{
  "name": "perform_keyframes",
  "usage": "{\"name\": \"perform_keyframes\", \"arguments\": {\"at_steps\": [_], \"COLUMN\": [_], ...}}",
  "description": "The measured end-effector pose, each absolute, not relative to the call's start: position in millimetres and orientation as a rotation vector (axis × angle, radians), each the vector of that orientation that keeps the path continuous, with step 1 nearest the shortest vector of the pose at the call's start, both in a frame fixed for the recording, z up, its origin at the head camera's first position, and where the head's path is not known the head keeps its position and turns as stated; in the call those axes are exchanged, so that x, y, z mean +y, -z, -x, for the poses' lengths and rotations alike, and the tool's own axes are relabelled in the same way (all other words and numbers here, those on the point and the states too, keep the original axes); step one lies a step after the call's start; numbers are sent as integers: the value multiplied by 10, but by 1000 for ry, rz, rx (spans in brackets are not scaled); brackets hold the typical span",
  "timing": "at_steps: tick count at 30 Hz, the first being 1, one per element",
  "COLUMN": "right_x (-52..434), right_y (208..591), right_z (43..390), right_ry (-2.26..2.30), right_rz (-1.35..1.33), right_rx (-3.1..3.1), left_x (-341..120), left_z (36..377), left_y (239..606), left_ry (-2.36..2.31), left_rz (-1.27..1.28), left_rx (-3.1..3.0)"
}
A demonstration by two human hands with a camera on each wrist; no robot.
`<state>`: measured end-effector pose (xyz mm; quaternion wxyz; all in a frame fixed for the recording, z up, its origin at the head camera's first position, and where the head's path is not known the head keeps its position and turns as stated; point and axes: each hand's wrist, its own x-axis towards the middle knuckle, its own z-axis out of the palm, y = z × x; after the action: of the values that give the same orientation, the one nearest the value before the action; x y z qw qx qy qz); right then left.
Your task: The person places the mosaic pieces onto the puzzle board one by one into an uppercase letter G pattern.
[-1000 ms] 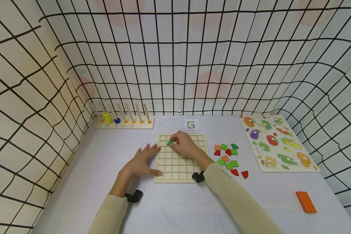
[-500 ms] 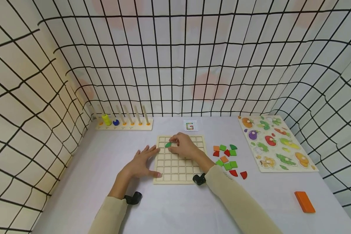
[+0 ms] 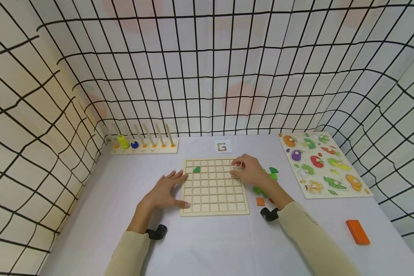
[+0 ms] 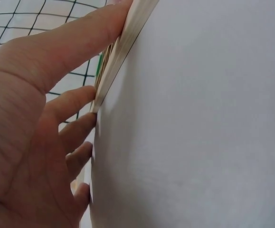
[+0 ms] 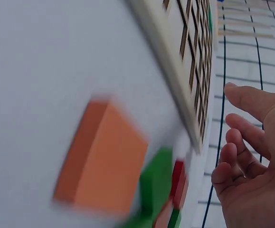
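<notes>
A pale wooden grid board (image 3: 214, 193) lies on the white table. In one cell near its far left corner sits a green quarter-round piece (image 3: 196, 169). My left hand (image 3: 163, 193) rests spread along the board's left edge, thumb on the near part of the rim; in the left wrist view its fingertips (image 4: 92, 92) touch the edge. My right hand (image 3: 250, 170) hovers over the far right edge of the board. Its fingers are loosely bent, and the right wrist view shows nothing between thumb and fingers. Its arm hides some loose pieces.
Right of the board lie loose pieces, including an orange tile (image 3: 260, 202) and a green quarter-round (image 3: 273, 170). A pattern card (image 3: 223, 146) lies behind the board. Farther out are a peg rack (image 3: 145, 150), a vegetable puzzle (image 3: 317, 168) and an orange block (image 3: 358, 232). Black netting surrounds the table.
My right hand has let go of the green quarter-round, leaving it on the board, and has moved right to the board's edge. The left hand has stayed in place.
</notes>
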<state>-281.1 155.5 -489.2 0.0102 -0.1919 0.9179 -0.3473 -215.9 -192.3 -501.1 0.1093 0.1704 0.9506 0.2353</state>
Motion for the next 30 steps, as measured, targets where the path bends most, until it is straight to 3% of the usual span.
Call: {"name": "perform_keyframes", "arguments": {"at_steps": [13,30], "right_x": [2323,2411], "right_y": [4958,5003], "right_z": [2719,2681], "right_ry": [936,869], "right_rz": [396,165], "right_rx": [2939,2912], "left_x": [-1899,-1868], "left_z": [2141,2155], "left_y": [4985,5021], "left_ry": [-747,-735], "left_rz": [-514,-536], "left_rx": [2795,2814]}}
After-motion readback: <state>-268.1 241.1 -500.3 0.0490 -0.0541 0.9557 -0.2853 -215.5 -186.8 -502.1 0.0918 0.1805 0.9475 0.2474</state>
